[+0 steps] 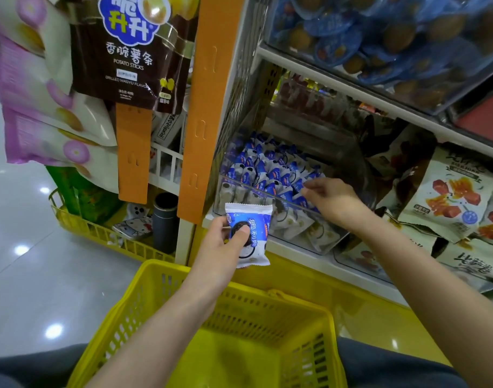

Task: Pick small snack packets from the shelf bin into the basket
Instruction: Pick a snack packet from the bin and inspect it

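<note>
Here the left hand (pixel 221 243) pinched a packet (pixel 252 233), thumb on its face, just beyond the basket (pixel 133 303); it should be carried over the basket before release. The right hand (pixel 333 198) reached into the bin (pixel 239 182), fingers (pixel 309 189) curled on the pile (pixel 270 169), grip unclear.

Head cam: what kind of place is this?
Most likely a shop's snack aisle: a clear shelf bin full of small blue packets, hanging potato-stick bags, and a yellow shopping basket in front of the person.
</note>
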The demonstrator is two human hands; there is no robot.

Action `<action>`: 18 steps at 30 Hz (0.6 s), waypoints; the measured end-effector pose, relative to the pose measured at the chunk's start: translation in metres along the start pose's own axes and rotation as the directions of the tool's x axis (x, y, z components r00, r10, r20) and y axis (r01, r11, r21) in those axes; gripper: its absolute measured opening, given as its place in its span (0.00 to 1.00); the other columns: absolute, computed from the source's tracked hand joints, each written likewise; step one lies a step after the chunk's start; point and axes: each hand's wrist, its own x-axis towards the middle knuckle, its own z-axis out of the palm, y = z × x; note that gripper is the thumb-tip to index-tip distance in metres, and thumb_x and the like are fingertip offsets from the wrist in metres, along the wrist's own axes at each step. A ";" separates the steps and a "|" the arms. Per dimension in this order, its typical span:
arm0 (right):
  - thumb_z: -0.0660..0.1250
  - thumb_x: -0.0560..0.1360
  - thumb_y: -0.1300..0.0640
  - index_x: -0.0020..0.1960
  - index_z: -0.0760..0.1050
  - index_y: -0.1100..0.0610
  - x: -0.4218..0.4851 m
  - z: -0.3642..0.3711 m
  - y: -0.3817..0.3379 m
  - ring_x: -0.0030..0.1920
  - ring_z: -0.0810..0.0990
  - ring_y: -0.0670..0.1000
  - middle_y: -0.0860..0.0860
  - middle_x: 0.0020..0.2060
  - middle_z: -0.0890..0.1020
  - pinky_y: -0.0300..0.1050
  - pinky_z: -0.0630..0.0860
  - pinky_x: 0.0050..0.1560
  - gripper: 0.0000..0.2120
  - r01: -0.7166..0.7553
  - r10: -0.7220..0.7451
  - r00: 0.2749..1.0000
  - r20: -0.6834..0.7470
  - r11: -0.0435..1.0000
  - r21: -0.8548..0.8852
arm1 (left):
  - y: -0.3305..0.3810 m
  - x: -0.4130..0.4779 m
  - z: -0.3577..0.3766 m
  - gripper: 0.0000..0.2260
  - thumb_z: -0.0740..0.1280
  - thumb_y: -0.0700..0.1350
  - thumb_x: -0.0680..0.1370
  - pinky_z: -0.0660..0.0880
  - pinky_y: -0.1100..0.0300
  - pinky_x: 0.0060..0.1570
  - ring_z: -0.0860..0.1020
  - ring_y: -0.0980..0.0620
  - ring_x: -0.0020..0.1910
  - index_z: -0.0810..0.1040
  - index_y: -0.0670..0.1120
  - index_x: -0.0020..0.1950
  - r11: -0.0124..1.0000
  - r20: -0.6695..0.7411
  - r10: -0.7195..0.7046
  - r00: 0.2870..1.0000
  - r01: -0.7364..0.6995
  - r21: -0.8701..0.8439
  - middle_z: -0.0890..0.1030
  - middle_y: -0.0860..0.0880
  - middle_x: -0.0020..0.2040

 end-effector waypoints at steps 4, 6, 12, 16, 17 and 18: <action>0.62 0.77 0.55 0.55 0.75 0.50 -0.054 0.013 -0.012 0.43 0.75 0.35 0.41 0.46 0.79 0.20 0.68 0.43 0.08 0.326 -0.275 0.924 -0.265 0.930 0.168 | -0.004 -0.001 0.002 0.06 0.61 0.43 0.80 0.70 0.77 0.28 0.79 0.68 0.33 0.70 0.50 0.56 0.999 0.013 0.024 1.000 -0.025 0.032 0.79 0.54 0.45; 0.61 0.77 0.53 0.54 0.74 0.48 -0.079 0.028 -0.015 0.44 0.76 0.34 0.38 0.43 0.78 0.23 0.70 0.43 0.07 0.368 -0.319 0.922 -0.218 0.897 0.245 | -0.006 -0.002 0.003 0.07 0.61 0.43 0.80 0.72 0.76 0.32 0.79 0.65 0.38 0.72 0.49 0.57 0.997 0.023 0.037 0.999 -0.038 0.066 0.80 0.53 0.48; 0.65 0.76 0.56 0.44 0.77 0.55 -0.096 0.063 -0.009 0.36 0.77 0.49 0.54 0.37 0.81 0.55 0.77 0.44 0.04 0.146 -0.157 0.987 -0.032 0.804 0.577 | -0.014 -0.010 0.004 0.08 0.62 0.38 0.78 0.74 0.72 0.42 0.79 0.56 0.48 0.73 0.45 0.57 0.984 0.154 -0.003 0.988 -0.025 0.179 0.80 0.47 0.53; 0.66 0.75 0.61 0.38 0.77 0.57 -0.096 0.073 -0.001 0.30 0.76 0.43 0.50 0.29 0.79 0.40 0.76 0.32 0.07 0.082 -0.153 0.987 0.041 0.716 0.693 | -0.016 -0.011 0.004 0.05 0.63 0.38 0.78 0.74 0.57 0.44 0.77 0.49 0.44 0.75 0.40 0.52 0.968 0.116 0.034 0.993 -0.061 0.244 0.80 0.43 0.46; 0.66 0.75 0.62 0.37 0.76 0.57 -0.097 0.076 0.000 0.29 0.76 0.42 0.49 0.28 0.79 0.36 0.75 0.30 0.08 0.071 -0.162 0.985 0.060 0.694 0.717 | -0.017 -0.011 0.004 0.03 0.63 0.40 0.78 0.73 0.57 0.41 0.76 0.49 0.41 0.75 0.40 0.49 0.965 0.095 0.045 0.994 -0.068 0.252 0.79 0.43 0.42; 0.66 0.75 0.63 0.37 0.76 0.57 -0.099 0.079 0.000 0.29 0.76 0.42 0.49 0.29 0.79 0.34 0.74 0.30 0.08 0.060 -0.171 0.982 0.078 0.678 0.732 | -0.018 -0.010 0.004 0.05 0.63 0.41 0.78 0.71 0.58 0.38 0.74 0.50 0.40 0.74 0.40 0.45 0.961 0.071 0.058 0.996 -0.075 0.265 0.77 0.43 0.39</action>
